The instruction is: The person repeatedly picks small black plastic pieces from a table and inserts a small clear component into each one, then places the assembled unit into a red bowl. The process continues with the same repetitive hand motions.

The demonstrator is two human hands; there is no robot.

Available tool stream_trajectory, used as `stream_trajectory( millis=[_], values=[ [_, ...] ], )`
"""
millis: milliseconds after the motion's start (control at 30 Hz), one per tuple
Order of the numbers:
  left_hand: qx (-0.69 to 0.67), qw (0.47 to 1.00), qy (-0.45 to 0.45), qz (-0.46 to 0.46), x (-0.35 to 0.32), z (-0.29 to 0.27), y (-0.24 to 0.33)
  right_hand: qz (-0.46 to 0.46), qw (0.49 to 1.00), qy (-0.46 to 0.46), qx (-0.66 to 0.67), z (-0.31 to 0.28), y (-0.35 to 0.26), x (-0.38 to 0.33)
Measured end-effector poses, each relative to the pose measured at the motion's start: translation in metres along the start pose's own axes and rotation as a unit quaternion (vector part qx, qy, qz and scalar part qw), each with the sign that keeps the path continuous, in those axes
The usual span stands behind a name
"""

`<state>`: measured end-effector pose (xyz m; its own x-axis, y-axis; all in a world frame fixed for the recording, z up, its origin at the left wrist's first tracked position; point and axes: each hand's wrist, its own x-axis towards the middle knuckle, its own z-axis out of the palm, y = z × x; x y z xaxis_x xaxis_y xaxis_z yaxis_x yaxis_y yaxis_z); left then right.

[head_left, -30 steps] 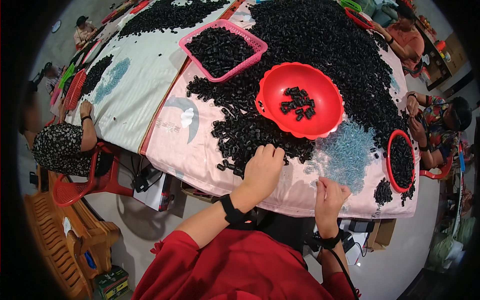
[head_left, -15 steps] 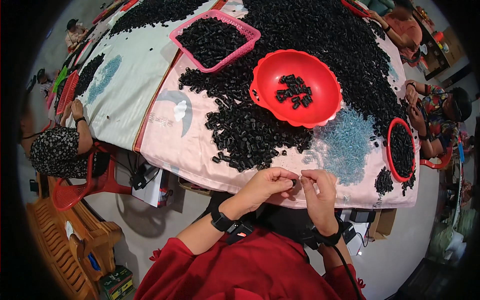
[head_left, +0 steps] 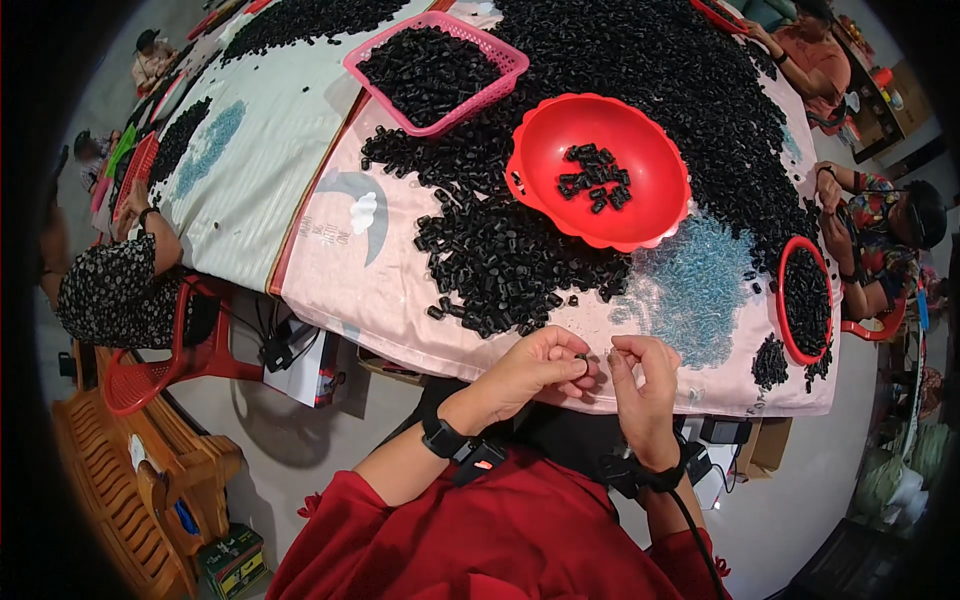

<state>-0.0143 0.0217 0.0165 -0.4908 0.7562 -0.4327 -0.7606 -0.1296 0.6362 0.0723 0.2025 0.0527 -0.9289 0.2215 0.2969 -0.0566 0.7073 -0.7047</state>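
My left hand (head_left: 538,368) pinches a small black piece (head_left: 581,357) between thumb and fingers, just over the near edge of the table. My right hand (head_left: 642,385) is close beside it, fingertips pinched toward the same piece; what it grips is too small to tell. A big heap of small black pieces (head_left: 510,262) lies on the pink cloth in front of both hands. Beyond the heap stands a red round bowl (head_left: 650,215) with several black pieces in it. Both wrists wear black bands.
A pink basket (head_left: 498,88) full of black pieces stands farther back. A red-rimmed tray (head_left: 783,330) of black pieces and a patch of small blue pieces (head_left: 695,285) lie at the right. Other people sit along the table left and right. A wooden bench (head_left: 110,480) stands lower left.
My left hand has drawn back from the heap to the table's edge with a piece. Both hands have come together there.
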Motion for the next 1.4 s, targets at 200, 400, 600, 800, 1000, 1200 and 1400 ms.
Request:
stream_trajectory(
  millis=[200, 400, 600, 800, 1000, 1200, 1400],
  values=[
    [-0.003, 0.999, -0.050, 0.013, 0.004, -0.012, -0.003, -0.026, 0.999, -0.021, 0.010, -0.004, -0.010, 0.003],
    [-0.009, 0.999, -0.033, -0.002, 0.006, -0.018, -0.006, -0.046, 0.999, -0.017, 0.011, -0.005, -0.014, 0.003],
    [-0.013, 1.000, -0.018, -0.004, 0.003, -0.010, -0.004, -0.051, 0.998, -0.029, 0.001, -0.001, -0.011, 0.002],
    [-0.004, 1.000, -0.006, -0.006, 0.002, -0.008, -0.003, -0.041, 0.999, -0.023, 0.004, 0.004, -0.008, -0.001],
    [0.006, 0.999, 0.007, -0.038, -0.001, -0.007, 0.002, -0.081, 0.996, -0.027, -0.023, 0.005, -0.011, 0.002],
    [-0.016, 1.000, -0.009, -0.019, -0.001, -0.013, -0.001, -0.019, 0.999, -0.027, 0.006, 0.010, -0.012, 0.002],
    [-0.017, 1.000, 0.001, -0.003, -0.001, -0.012, -0.004, -0.013, 0.999, -0.032, 0.011, 0.014, -0.009, 0.000]
  ],
)
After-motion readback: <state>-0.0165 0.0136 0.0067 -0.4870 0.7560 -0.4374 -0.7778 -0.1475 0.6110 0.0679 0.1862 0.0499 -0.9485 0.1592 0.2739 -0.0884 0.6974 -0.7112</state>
